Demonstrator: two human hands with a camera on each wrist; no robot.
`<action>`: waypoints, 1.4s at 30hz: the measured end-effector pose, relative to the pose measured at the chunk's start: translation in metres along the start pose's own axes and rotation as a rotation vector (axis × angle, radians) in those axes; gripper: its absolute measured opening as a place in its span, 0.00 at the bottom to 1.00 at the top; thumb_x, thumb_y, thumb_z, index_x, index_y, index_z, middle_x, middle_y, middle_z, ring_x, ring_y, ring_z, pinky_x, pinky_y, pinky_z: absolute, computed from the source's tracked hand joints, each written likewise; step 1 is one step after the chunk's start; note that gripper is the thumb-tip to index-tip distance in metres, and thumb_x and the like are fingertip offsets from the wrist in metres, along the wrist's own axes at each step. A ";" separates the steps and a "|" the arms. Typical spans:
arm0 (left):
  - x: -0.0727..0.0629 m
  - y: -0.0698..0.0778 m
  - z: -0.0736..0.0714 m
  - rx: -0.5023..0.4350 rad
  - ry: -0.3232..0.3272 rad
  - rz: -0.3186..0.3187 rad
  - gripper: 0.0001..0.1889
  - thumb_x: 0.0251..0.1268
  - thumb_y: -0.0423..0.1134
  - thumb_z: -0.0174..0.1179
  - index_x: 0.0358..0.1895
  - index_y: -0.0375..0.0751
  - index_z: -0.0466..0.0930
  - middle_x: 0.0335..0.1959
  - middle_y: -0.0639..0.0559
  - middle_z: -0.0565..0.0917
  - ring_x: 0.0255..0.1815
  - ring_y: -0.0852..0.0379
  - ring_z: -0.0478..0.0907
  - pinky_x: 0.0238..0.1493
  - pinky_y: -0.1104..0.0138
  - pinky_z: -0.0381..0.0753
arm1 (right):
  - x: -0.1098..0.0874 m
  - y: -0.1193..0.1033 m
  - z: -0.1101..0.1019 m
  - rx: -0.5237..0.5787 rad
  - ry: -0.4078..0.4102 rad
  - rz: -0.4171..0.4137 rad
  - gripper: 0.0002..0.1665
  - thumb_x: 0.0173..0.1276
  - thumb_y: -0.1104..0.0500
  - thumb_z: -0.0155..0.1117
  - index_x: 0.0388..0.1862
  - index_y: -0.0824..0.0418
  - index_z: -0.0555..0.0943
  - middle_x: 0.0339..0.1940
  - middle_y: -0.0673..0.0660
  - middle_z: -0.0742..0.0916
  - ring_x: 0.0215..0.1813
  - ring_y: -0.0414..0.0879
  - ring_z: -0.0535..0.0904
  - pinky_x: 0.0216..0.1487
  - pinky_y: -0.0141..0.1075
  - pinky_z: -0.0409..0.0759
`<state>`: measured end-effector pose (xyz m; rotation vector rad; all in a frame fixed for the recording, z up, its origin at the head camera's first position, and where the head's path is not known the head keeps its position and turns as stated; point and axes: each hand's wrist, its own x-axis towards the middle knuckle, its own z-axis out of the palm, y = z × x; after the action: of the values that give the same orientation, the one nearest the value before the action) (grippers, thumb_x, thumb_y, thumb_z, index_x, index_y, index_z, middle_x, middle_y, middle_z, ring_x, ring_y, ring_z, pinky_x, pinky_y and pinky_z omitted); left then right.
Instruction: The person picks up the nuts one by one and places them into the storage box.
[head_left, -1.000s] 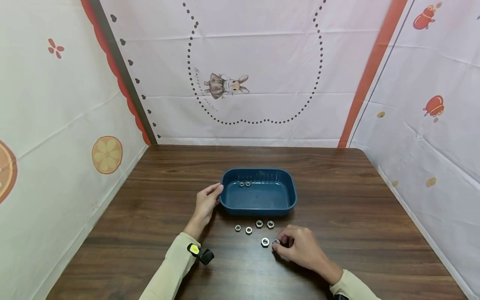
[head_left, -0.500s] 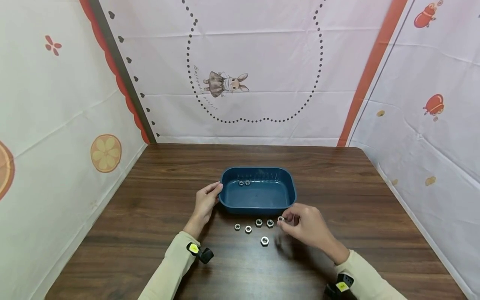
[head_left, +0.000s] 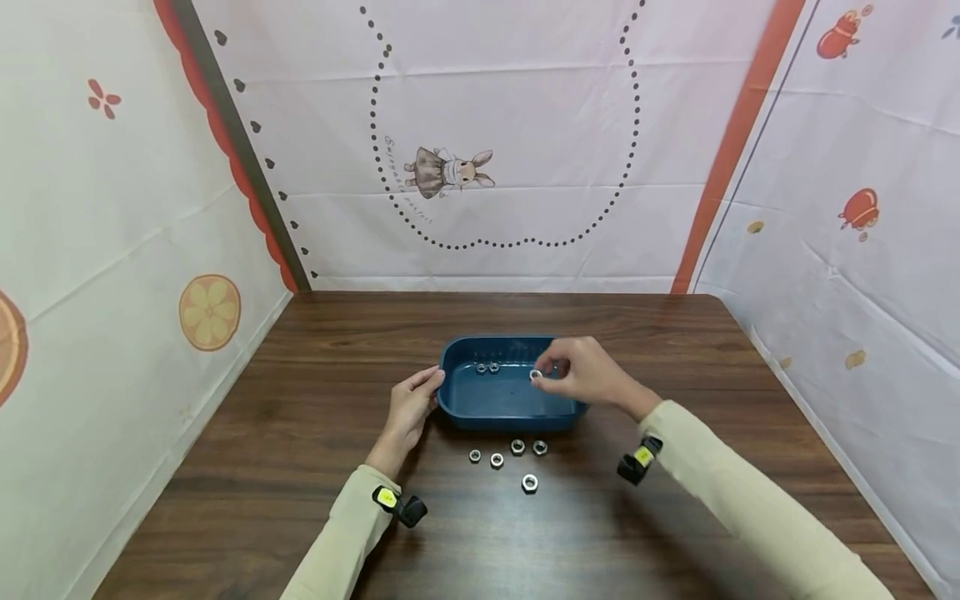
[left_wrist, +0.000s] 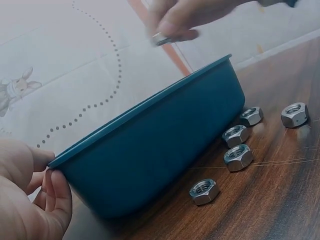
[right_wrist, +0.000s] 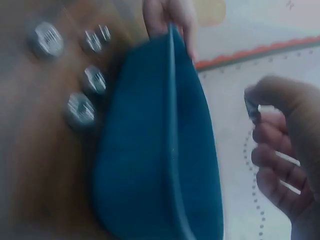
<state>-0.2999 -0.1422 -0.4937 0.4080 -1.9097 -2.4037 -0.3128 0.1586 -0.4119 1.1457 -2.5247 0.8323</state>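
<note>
A dark blue plastic tray (head_left: pixel 497 414) sits mid-table with two steel hex nuts (head_left: pixel 487 367) near its far left corner. My right hand (head_left: pixel 542 372) hovers over the tray's middle and pinches one hex nut (head_left: pixel 536 375) between thumb and fingertips; the left wrist view shows this held nut (left_wrist: pixel 161 38) above the tray rim (left_wrist: pixel 150 102). My left hand (head_left: pixel 430 386) holds the tray's left rim, thumb on the edge. Several loose nuts (head_left: pixel 517 447) lie on the wood just in front of the tray, one nut (head_left: pixel 530 482) nearer to me.
The brown wooden table (head_left: pixel 300 467) is walled by patterned white cloth at the back and both sides. In the left wrist view the loose nuts (left_wrist: pixel 238 157) lie close to the tray's front wall. The right wrist view is blurred.
My right hand lifted a nut off the table in front of the tray and carried it up and back over the tray. The left hand and tray stayed still.
</note>
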 end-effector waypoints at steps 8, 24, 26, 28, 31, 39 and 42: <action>-0.001 0.001 -0.002 -0.040 -0.004 -0.024 0.20 0.72 0.35 0.65 0.63 0.30 0.80 0.40 0.56 0.84 0.33 0.62 0.76 0.34 0.74 0.76 | 0.057 0.025 0.012 -0.039 -0.124 -0.009 0.07 0.66 0.53 0.73 0.36 0.55 0.90 0.29 0.46 0.84 0.28 0.37 0.76 0.32 0.35 0.77; -0.002 0.001 0.000 -0.040 -0.010 -0.022 0.20 0.72 0.37 0.66 0.62 0.31 0.81 0.48 0.49 0.85 0.35 0.62 0.78 0.35 0.74 0.79 | 0.123 0.018 0.057 -0.114 -0.444 -0.009 0.07 0.68 0.54 0.72 0.40 0.55 0.91 0.27 0.43 0.87 0.28 0.35 0.80 0.37 0.33 0.81; -0.002 0.001 0.000 -0.039 -0.007 -0.025 0.19 0.72 0.37 0.65 0.61 0.32 0.82 0.52 0.46 0.85 0.37 0.61 0.79 0.36 0.74 0.79 | 0.128 0.016 0.062 -0.123 -0.468 -0.001 0.08 0.68 0.53 0.71 0.41 0.55 0.91 0.26 0.43 0.87 0.27 0.35 0.80 0.36 0.33 0.81; -0.002 0.000 -0.001 -0.039 -0.009 -0.024 0.19 0.72 0.37 0.65 0.62 0.32 0.82 0.54 0.44 0.85 0.39 0.61 0.79 0.37 0.74 0.80 | 0.130 0.015 0.067 -0.140 -0.486 0.008 0.08 0.69 0.53 0.71 0.42 0.55 0.91 0.25 0.43 0.87 0.26 0.35 0.81 0.36 0.32 0.81; -0.003 0.000 -0.001 -0.034 -0.012 -0.021 0.20 0.72 0.38 0.65 0.62 0.32 0.82 0.55 0.43 0.84 0.41 0.61 0.79 0.38 0.74 0.79 | 0.133 0.013 0.073 -0.158 -0.503 0.023 0.08 0.69 0.53 0.72 0.41 0.55 0.91 0.26 0.44 0.88 0.26 0.36 0.81 0.36 0.33 0.82; -0.004 0.000 -0.002 -0.039 -0.004 -0.022 0.20 0.72 0.38 0.66 0.61 0.32 0.82 0.51 0.47 0.85 0.38 0.62 0.79 0.37 0.74 0.79 | 0.135 0.006 0.086 -0.243 -0.588 -0.008 0.09 0.69 0.51 0.72 0.40 0.54 0.92 0.29 0.46 0.89 0.26 0.36 0.80 0.35 0.32 0.82; -0.004 0.000 -0.002 -0.044 0.000 -0.018 0.19 0.71 0.37 0.66 0.61 0.32 0.82 0.47 0.51 0.85 0.36 0.64 0.78 0.36 0.74 0.79 | 0.134 0.004 0.088 -0.258 -0.604 -0.012 0.08 0.69 0.51 0.73 0.39 0.53 0.92 0.29 0.46 0.89 0.27 0.36 0.80 0.36 0.32 0.83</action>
<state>-0.2959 -0.1438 -0.4933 0.4250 -1.8577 -2.4515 -0.4039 0.0271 -0.4256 1.4859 -2.9645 0.1446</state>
